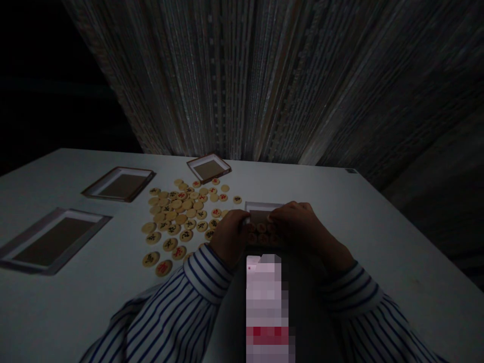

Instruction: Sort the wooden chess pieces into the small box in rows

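Note:
A small shallow box [260, 205] lies in front of me with several round xiangqi pieces [261, 238] in rows in its near part. My left hand [230, 238] is closed at the box's left edge, its fingertips on the rim. Over the box's right side reaches my right hand [302, 225], fingers bent and drawn together. What those fingers hold, if anything, is hidden in the dim light. Left of my left hand spreads a loose pile of wooden xiangqi pieces [177, 204], some showing red or black characters, others blank side up.
Three more shallow boxes stand on the white table [378, 262]: one at the left edge [81, 242], a box behind it [121, 184], and a box at the back [209, 169]. A lit, pixelated phone-like screen [266, 302] is nearest me. A striped curtain [242, 75] hangs behind.

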### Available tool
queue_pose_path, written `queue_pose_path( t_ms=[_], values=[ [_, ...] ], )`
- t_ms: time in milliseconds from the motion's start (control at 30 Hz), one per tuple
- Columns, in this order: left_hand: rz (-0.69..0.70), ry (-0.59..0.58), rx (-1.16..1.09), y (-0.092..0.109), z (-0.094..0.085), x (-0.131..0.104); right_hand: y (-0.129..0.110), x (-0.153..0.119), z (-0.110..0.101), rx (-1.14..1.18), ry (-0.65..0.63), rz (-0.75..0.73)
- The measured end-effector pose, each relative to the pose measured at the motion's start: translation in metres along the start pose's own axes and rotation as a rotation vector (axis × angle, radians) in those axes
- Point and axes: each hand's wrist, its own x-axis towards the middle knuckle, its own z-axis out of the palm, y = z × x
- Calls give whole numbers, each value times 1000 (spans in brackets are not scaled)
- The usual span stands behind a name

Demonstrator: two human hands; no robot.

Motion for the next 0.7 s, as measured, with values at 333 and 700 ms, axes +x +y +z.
queue_pose_path(
  t_ms=[333, 700],
  values=[
    [37, 15, -2, -2, 1, -1, 0, 0, 0, 7, -11, -1],
    [27, 8, 9, -2, 0, -2, -5, 1, -7, -15, -72, 8]
  ],
)
